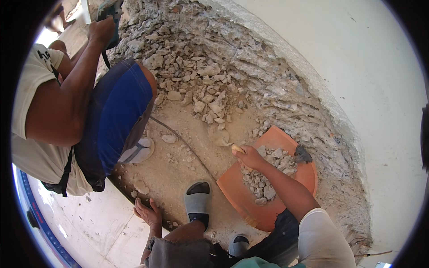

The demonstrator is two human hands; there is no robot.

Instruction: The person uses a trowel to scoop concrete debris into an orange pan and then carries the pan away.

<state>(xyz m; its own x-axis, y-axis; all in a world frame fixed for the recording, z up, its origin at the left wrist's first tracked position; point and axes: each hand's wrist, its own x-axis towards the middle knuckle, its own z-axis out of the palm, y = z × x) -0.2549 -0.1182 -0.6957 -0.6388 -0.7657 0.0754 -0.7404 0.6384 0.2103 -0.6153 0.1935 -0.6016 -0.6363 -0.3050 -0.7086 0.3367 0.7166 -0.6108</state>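
Note:
My right hand (249,157) is closed on the wooden handle (238,149) of what looks like a trowel. Its dust-coloured blade (219,135) lies low over the dirt, near the foot of a heap of broken concrete (201,80). Beneath my right forearm is an orange tray-like container (234,194), holding grey concrete chunks (261,184). A dark lump of material (303,154) sits on its far right rim. My left hand (147,212), fingers spread and holding nothing, is by the dark curved edge between the dirt and the pale tiles.
At the left a co-worker (124,100) crouches with a power tool (109,23) at the rubble. A cable (184,142) crosses the dirt towards the orange container. The chipped, rough wall base (285,90) curves along the right, below smooth plaster (362,60). Pale tiles (100,221) lie at lower left.

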